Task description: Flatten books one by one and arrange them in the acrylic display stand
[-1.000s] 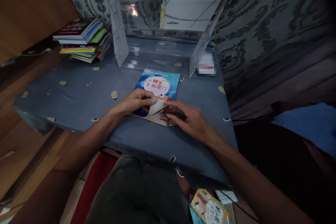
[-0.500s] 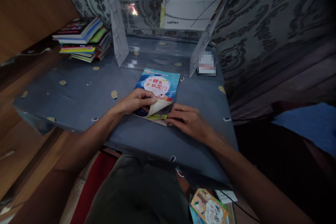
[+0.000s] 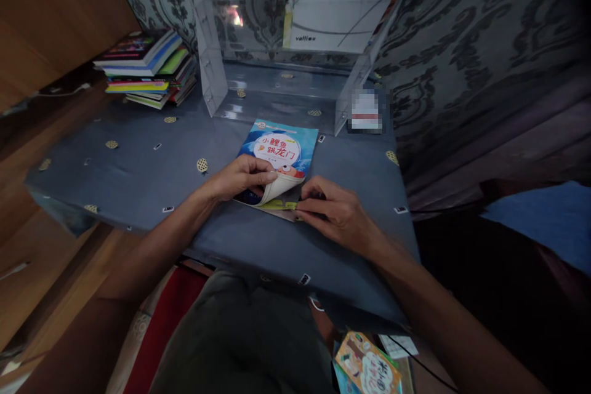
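A thin blue picture book (image 3: 281, 144) with red Chinese lettering and an orange fish on its cover lies on the table. My left hand (image 3: 244, 177) grips the lifted lower part of the cover and pages, which curl upward and show their pale underside. Beneath them the lower page with a yellow-green strip is exposed. At that page's lower right corner, my right hand (image 3: 335, 209) pinches the edge between thumb and fingers. The tips of the right fingers partly hide the corner.
A stack of books (image 3: 148, 68) stands at the back left. Behind the picture book is a clear acrylic stand (image 3: 212, 74); a blurred white item (image 3: 365, 112) sits to its right. Below the front edge of the blue tablecloth (image 3: 258, 240) lies an orange-covered book (image 3: 367, 362).
My right hand's index finger has risen and bent a little more, with the fingertips still at the page corner. The left hand keeps its hold on the curled cover.
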Demonstrator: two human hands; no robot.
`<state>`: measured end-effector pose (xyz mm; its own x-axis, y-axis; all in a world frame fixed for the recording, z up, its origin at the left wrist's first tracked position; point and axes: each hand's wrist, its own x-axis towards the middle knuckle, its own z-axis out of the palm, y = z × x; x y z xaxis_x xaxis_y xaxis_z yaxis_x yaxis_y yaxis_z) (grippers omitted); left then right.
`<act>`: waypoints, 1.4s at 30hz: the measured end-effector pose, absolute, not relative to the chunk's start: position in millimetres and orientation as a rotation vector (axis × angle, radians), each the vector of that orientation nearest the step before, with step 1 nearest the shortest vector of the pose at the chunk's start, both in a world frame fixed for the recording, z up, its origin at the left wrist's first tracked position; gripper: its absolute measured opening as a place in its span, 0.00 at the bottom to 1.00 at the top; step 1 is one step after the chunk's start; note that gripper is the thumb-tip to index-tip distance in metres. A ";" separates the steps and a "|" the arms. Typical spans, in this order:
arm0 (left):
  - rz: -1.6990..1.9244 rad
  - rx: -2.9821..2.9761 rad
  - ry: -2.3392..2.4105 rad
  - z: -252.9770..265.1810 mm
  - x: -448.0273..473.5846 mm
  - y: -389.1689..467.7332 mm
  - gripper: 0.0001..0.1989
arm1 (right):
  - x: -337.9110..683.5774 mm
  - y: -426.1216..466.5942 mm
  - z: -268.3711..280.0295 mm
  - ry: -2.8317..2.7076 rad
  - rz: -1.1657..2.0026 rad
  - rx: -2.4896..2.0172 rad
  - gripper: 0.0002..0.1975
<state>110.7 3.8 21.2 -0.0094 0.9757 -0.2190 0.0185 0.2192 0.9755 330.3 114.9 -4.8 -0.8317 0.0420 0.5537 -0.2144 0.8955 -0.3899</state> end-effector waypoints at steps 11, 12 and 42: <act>1.040 1.044 1.325 21.1 111.5 3.5 0.19 | 332.6 113.3 -12.7 -2.574 0.650 0.109 0.08; 1.038 1.042 1.326 20.8 111.3 3.4 0.18 | 333.0 112.6 -12.9 -2.597 0.666 0.068 0.07; 1.068 1.071 1.309 17.8 108.9 3.0 0.18 | 330.7 115.3 -10.0 -2.552 1.022 -0.117 0.08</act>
